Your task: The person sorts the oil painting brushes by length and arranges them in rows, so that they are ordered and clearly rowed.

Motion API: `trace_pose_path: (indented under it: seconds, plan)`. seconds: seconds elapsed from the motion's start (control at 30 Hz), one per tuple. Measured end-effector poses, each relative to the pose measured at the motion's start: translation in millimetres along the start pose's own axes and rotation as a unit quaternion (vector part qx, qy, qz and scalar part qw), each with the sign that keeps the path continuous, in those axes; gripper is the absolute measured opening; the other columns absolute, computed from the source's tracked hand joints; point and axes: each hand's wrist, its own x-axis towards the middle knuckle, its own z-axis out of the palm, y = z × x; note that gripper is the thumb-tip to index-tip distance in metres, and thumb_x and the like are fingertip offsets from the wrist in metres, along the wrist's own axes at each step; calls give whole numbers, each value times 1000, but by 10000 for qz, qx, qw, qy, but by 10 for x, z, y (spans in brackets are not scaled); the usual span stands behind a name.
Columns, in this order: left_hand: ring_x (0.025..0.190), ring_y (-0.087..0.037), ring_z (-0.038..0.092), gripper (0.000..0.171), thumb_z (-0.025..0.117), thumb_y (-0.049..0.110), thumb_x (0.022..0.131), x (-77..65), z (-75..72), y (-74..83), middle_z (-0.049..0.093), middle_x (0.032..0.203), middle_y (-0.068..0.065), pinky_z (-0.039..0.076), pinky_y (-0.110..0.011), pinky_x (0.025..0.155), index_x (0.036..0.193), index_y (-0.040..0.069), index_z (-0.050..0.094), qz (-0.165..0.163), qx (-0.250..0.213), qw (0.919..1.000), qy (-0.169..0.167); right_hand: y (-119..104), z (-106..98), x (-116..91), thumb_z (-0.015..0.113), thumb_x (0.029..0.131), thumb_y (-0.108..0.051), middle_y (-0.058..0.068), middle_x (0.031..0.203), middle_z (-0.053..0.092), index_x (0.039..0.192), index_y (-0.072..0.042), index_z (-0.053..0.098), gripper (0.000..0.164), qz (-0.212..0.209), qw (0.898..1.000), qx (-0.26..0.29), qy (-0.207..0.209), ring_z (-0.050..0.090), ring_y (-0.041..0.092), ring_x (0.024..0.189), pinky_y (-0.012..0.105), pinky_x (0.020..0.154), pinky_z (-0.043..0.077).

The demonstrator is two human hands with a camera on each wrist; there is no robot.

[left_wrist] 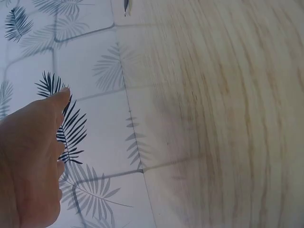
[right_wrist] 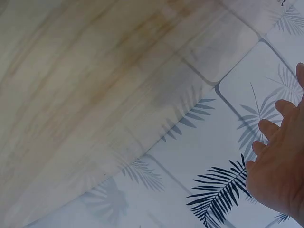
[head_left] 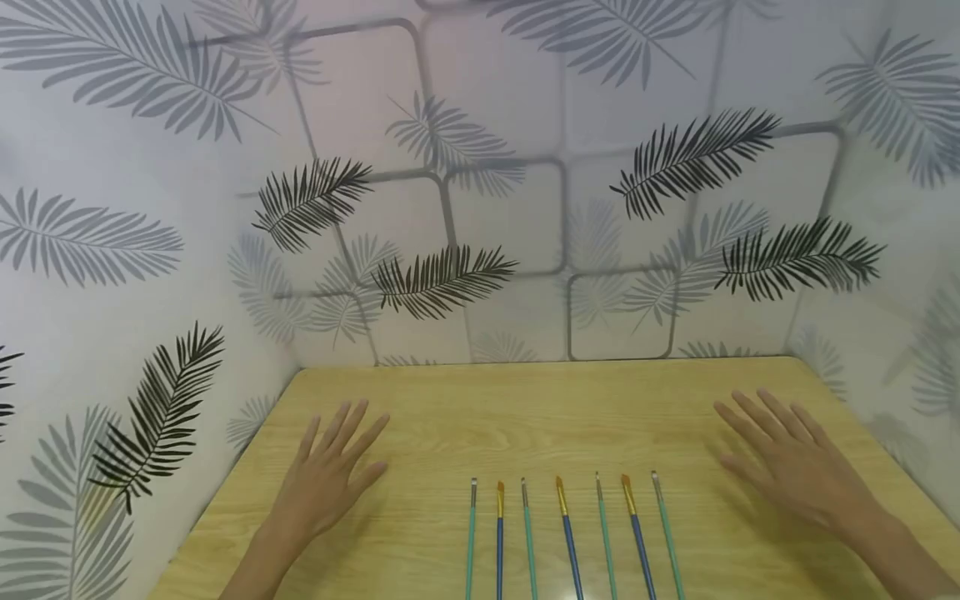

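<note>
Several paintbrushes lie side by side in a row at the near middle of the table, bristle ends away from me, handles running out of the bottom of the head view. Green-handled ones, such as the leftmost brush point(head_left: 470, 542), alternate with three blue-handled ones, such as the middle blue brush point(head_left: 569, 542). To the left of the row is my left hand point(head_left: 321, 483), fingers spread and holding nothing. My right hand point(head_left: 802, 471) is out to the right of the row, its fingers likewise extended and nothing in them. Neither hand touches a brush.
The light wood-grain table point(head_left: 480, 417) has rounded far corners. Behind it and along both sides stands a pale wall point(head_left: 510, 100) with a grey and black leaf pattern. In the left wrist view, a small dark tip point(left_wrist: 126, 6) shows at the top edge.
</note>
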Motion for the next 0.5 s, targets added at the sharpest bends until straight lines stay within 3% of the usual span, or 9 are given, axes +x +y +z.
trace_pose_path:
  seconds: [0.13,0.27,0.5]
  plan:
    - [155,-33,13,62,43,54,103,-21,4,-1,15,169,-6,-1,-56,126,158,30,27,-271,-505,9974,-442,-21,-18,2,63,95,-44,8,164,29,156,-24,33,70,130,9996,164,-162,-2,21,157,42,127,-10]
    - [155,-35,14,61,42,54,103,-46,-12,-1,16,168,-5,4,-60,124,158,33,25,-528,-941,9921,-641,-52,-28,-6,60,98,-41,8,166,25,159,-26,26,72,335,9975,509,-367,1,27,157,41,126,-13]
    - [146,-41,36,59,42,53,104,-62,-82,-8,30,164,-9,30,-70,111,157,33,28,-707,-1577,9823,-717,-77,-40,-15,57,101,-35,18,164,26,160,-26,22,69,684,9839,1495,-701,21,49,148,68,120,9]
